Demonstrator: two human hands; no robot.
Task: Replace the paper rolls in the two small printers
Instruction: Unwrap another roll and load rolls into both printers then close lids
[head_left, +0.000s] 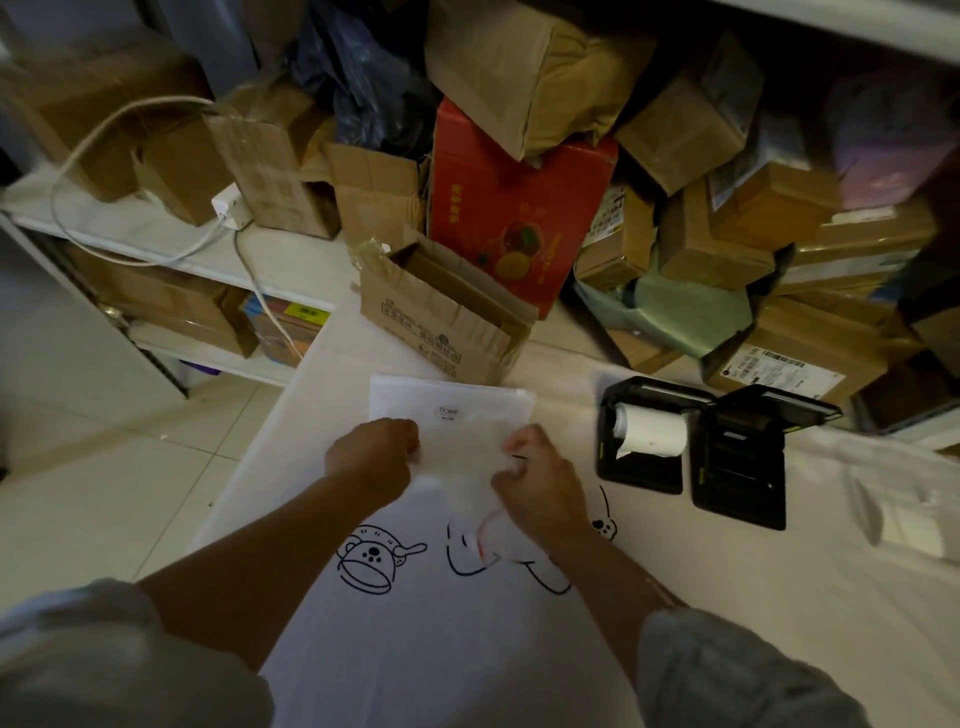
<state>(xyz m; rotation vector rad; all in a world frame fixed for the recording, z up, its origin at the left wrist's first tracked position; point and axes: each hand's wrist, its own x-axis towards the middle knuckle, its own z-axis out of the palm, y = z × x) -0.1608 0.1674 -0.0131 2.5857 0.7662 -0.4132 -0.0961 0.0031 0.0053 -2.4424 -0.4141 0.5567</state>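
A white plastic bag (457, 415) with a round label lies on the white cloth-covered table (467, 649). My left hand (371, 462) grips its left edge and my right hand (540, 483) pinches its right side, fingers curled; what the bag holds is hidden. To the right lie two black small printers with lids open. The left printer (641, 436) holds a white paper roll (652, 428). The right printer (740, 462) shows a dark empty-looking bay.
An open cardboard box (447, 317) stands just behind the bag, a red fruit carton (519, 208) behind that. Stacked parcels crowd the back and right. A shelf with a power strip (228, 205) and cables stands at the left. A white object (909, 519) lies at far right.
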